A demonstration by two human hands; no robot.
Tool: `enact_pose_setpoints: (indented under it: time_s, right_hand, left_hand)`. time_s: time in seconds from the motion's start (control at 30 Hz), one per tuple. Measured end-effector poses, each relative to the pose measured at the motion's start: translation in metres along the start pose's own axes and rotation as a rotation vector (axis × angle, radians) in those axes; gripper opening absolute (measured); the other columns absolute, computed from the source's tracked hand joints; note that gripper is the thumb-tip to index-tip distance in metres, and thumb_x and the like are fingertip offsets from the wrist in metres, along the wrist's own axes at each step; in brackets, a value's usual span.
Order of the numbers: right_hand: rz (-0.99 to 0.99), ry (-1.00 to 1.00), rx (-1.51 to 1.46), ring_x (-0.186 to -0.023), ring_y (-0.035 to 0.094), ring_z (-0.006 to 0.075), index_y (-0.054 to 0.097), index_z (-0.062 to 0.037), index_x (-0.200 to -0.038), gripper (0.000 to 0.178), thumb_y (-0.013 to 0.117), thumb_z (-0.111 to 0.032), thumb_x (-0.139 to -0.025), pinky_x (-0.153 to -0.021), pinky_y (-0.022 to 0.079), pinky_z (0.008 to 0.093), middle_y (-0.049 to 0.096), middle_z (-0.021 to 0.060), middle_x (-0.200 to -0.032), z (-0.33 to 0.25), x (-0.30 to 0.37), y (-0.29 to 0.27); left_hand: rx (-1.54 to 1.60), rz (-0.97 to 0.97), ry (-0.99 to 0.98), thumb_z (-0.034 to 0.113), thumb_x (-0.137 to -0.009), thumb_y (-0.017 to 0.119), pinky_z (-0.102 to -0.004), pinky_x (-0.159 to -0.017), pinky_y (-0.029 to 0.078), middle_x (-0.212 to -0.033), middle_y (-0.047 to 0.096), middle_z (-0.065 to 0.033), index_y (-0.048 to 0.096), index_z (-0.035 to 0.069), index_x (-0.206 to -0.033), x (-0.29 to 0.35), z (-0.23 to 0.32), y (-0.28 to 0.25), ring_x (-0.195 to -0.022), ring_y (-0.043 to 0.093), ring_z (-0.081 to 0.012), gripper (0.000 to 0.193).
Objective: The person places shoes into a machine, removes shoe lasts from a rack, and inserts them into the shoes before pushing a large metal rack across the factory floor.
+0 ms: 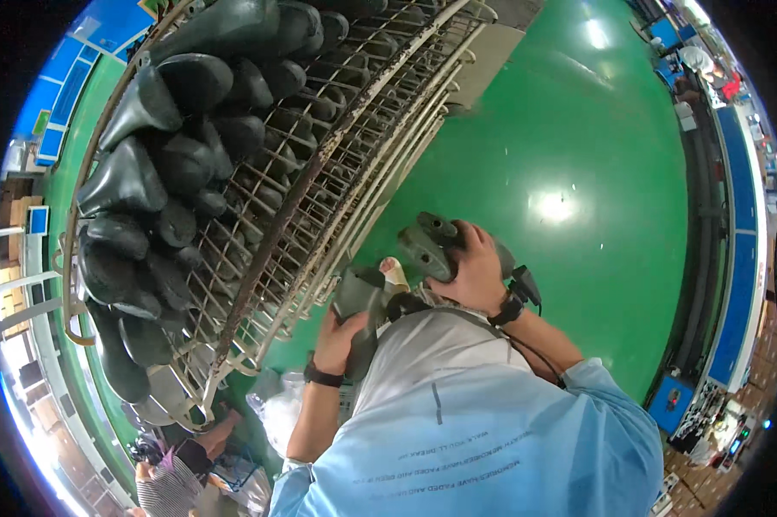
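Note:
My left hand [331, 343] is closed around a dark grey-green shoe last [359, 295], held upright close to my body. To its right, my right hand [477, 274] grips a pair of similar shoe lasts [426, 245], whose top ends with round holes point away from me. Parts of that pair lie hidden under my fingers. Many more dark shoe lasts [130, 183] are heaped on the top level of a wire rack [272, 211] at my left. Neither hand touches the rack.
Through the rack's worn, rusty bars, lower shelves show more lasts. Clear plastic bags [281, 405] lie on the green floor [569, 146] at lower left, near another person [169, 484] in a striped top. A long workbench with blue panels [737, 181] runs along the right.

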State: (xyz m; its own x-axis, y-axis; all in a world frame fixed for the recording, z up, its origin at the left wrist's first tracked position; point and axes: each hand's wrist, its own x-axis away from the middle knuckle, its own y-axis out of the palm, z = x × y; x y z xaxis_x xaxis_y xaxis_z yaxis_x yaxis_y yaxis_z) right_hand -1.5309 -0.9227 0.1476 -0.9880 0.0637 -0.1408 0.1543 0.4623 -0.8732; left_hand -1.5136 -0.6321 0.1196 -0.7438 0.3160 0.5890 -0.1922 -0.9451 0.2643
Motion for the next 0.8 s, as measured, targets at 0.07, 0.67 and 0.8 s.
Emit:
enact_pose_setpoints:
  time_s: [0.07, 0.67, 0.8]
  right_hand:
    - [0.004, -0.023, -0.034, -0.118, 0.048, 0.0414, 0.073, 0.0012, -0.091, 0.052, 0.078, -0.037, -0.056, -0.101, 0.04, 0.0473, 0.05, 0.024, -0.127, 0.017, -0.011, 0.006]
    - [-0.916, 1.111, -1.529, -0.095, 0.064, 0.0256, 0.059, -0.0032, -0.121, 0.052, 0.073, -0.032, -0.08, -0.084, 0.052, 0.0389, 0.067, 0.0097, -0.109, 0.2, -0.112, 0.101]
    - [-0.911, 1.098, -1.751, -0.101, 0.062, 0.0268, 0.059, -0.008, -0.123, 0.051, 0.071, -0.034, -0.081, -0.089, 0.05, 0.0416, 0.065, 0.0089, -0.112, 0.208, -0.133, 0.127]
  left_hand:
    - [0.024, 0.062, -0.045, 0.004, -0.082, 0.067, -0.0304, -0.092, 0.046, -0.121, 0.06, -0.009, 0.048, -0.001, -0.133, -0.003, -0.001, 0.009, -0.106, 0.058, -0.0185, 0.054]
    - [0.746, 0.321, -0.159, 0.026, -0.085, 0.058, -0.0451, -0.09, 0.055, -0.117, 0.063, -0.0204, 0.049, -0.003, -0.127, -0.12, -0.057, 0.074, -0.104, 0.064, -0.0361, 0.051]
    - [1.025, 0.155, 0.035, 0.032, -0.092, 0.05, -0.05, -0.098, 0.049, -0.131, 0.056, -0.0218, 0.044, -0.004, -0.136, -0.154, -0.062, 0.073, -0.115, 0.057, -0.0417, 0.057]
